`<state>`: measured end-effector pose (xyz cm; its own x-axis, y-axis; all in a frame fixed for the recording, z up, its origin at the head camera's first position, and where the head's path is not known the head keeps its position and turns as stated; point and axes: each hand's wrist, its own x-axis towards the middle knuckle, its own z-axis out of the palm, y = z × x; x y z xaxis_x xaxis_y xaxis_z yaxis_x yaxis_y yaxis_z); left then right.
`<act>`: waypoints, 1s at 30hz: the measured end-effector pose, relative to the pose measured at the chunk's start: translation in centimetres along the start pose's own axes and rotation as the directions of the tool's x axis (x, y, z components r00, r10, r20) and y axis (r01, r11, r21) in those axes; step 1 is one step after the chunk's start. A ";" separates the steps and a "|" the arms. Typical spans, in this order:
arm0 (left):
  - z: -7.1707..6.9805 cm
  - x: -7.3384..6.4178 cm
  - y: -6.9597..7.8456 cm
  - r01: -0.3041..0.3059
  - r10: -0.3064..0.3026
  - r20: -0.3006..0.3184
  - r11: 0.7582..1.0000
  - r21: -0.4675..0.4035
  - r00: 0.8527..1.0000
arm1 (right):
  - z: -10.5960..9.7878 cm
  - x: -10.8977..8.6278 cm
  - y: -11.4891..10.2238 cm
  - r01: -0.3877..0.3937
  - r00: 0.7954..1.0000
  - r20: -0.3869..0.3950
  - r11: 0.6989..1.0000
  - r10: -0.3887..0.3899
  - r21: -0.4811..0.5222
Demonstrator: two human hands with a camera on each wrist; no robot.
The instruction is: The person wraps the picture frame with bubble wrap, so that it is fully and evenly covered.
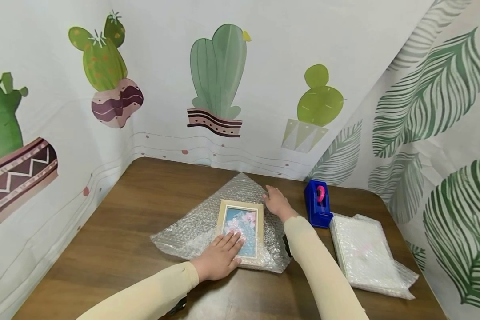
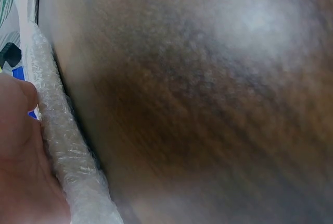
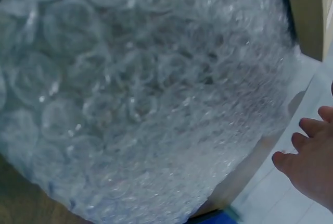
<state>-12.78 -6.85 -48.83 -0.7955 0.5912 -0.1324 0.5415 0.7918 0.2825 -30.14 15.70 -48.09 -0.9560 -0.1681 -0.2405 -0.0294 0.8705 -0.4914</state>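
Observation:
A picture frame (image 1: 241, 226) with a light wooden border and a pink-flower picture lies on a sheet of bubble wrap (image 1: 192, 224) on the table. Part of the wrap is folded over the frame's lower end. My left hand (image 1: 218, 257) rests flat there, fingers stretched across the frame's lower left. My right hand (image 1: 278, 203) is at the wrap's right edge, beside the frame's upper right corner, fingers extended. In the right wrist view, the bubble wrap (image 3: 145, 94) fills most of the picture, with the frame's edge (image 3: 308, 15) at top right.
A blue tape dispenser (image 1: 318, 204) with a pink core stands beyond my right hand. To its right lies a flat bubble-wrapped package (image 1: 366, 253). The brown wooden table (image 1: 116, 249) meets a cactus-printed cloth (image 1: 264, 151) at the back.

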 end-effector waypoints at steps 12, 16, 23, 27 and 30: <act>0.5 0.0 0.0 0.008 -0.008 0.001 1.000 0.002 1.000 | 0.8 -0.2 0.6 -0.023 0.997 -0.072 0.991 0.033 0.134; 0.4 0.0 0.2 0.008 -0.008 0.004 1.000 -0.001 1.000 | 0.4 -0.3 0.4 -0.090 0.991 -0.084 0.983 0.105 0.163; 0.1 -0.1 0.2 0.007 -0.007 -0.006 1.000 0.004 1.000 | -0.9 0.1 -1.1 -0.094 0.991 -0.056 0.927 0.123 0.363; 0.0 -0.1 0.1 0.005 -0.005 -0.007 1.000 0.003 1.000 | -1.6 0.3 -2.1 -0.043 0.998 -0.039 0.957 0.056 0.287; 0.1 -0.1 0.1 0.005 -0.005 -0.003 1.000 0.000 1.000 | -2.1 0.3 -2.9 0.026 1.000 -0.011 0.976 -0.024 0.215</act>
<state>-12.66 -6.82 -48.87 -0.7992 0.5866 -0.1313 0.5371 0.7949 0.2822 -30.95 14.05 -45.01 -0.9581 -0.1842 -0.2196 0.0093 0.7458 -0.6661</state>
